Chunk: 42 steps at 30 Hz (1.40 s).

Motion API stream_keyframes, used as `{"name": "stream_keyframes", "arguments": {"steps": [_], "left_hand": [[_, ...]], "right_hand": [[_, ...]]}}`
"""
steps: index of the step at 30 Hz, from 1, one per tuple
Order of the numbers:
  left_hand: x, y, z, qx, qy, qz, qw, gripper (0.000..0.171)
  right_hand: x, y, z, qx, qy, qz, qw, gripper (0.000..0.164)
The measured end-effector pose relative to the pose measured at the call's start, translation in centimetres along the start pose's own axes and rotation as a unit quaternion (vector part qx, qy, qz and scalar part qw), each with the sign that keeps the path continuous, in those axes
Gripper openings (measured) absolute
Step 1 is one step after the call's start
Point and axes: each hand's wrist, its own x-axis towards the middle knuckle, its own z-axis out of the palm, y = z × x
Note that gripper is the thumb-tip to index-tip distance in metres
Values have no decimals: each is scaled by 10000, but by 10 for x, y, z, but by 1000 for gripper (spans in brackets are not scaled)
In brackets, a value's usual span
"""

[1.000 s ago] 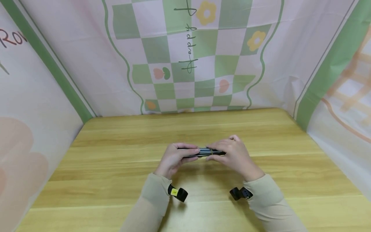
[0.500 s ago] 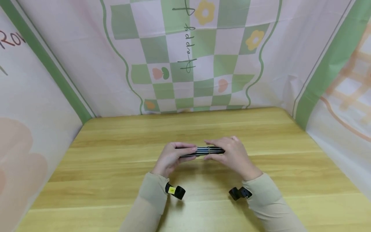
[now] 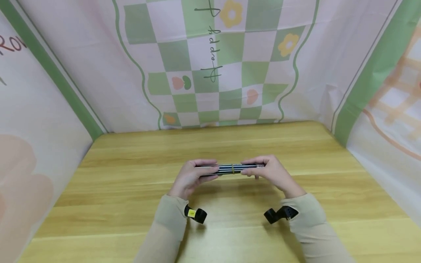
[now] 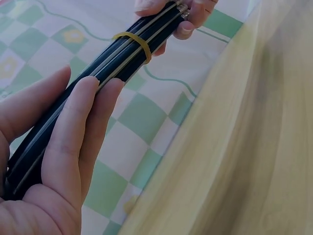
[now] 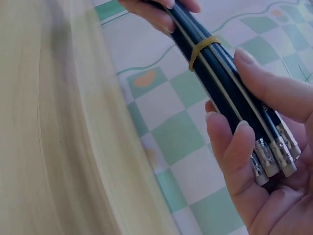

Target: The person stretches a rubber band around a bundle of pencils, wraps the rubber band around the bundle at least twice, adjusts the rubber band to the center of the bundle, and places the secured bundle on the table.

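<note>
A bundle of dark pencils [image 3: 226,169] with pale stripes is held level above the table. Around it sits a yellow rubber band [image 3: 233,168], between the two hands. My left hand [image 3: 189,179] grips the left part, thumb on one side and fingers on the other. At the other end, my right hand [image 3: 273,175] holds the pencils between thumb and fingers. In the right wrist view, metal ferrules with pale erasers [image 5: 289,169] lie within that right hand. The opposite pencil ends are hidden by the left hand.
Below the hands spreads a wood-grain table [image 3: 131,204]. A green-and-white checked cloth [image 3: 210,102] hangs behind its far edge, with more printed cloth at both sides. Black wrist cameras [image 3: 197,215] are strapped over beige sleeves [image 3: 171,215].
The left hand and bundle have drifted slightly left and away from me. My right hand has shifted right along the pencils, and its fingertips now stand farther from the rubber band.
</note>
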Motion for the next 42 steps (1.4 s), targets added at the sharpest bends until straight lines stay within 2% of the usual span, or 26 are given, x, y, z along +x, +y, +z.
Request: {"name": "stream_keyframes", "arguments": {"steps": [10, 16, 19, 23, 26, 29, 35, 38, 42], "left_hand": [[3, -7, -4, 549, 224, -59, 9982, 41], [5, -9, -10, 1089, 534, -73, 9926, 39], [4, -10, -14, 1644, 707, -63, 9838, 40], [4, -11, -18, 2472, 892, -37, 9648, 42], [5, -12, -19, 2894, 942, -26, 9525, 41], [5, -11, -20, 3157, 909, -34, 9445, 39], [5, -12, -21, 3553, 844, -113, 9309, 36], [5, -12, -21, 3830, 905, -101, 9193, 33], [4, -12, -21, 3983, 914, -91, 9126, 31]], "right_hand": [[4, 9, 2, 315, -195, 304, 9989, 46], [7, 14, 2, 102, -171, 350, 9992, 45], [9, 18, 2, -45, -139, 346, 9993, 44], [11, 25, 4, -110, -144, 406, 9990, 42], [12, 31, 7, -104, -123, 487, 9987, 42], [13, 35, 11, -222, -40, 539, 9983, 41], [14, 42, 18, -881, 37, 233, 9958, 36], [15, 44, 20, -935, 22, 160, 9955, 34], [15, 43, 22, -1022, -16, 135, 9947, 32]]}}
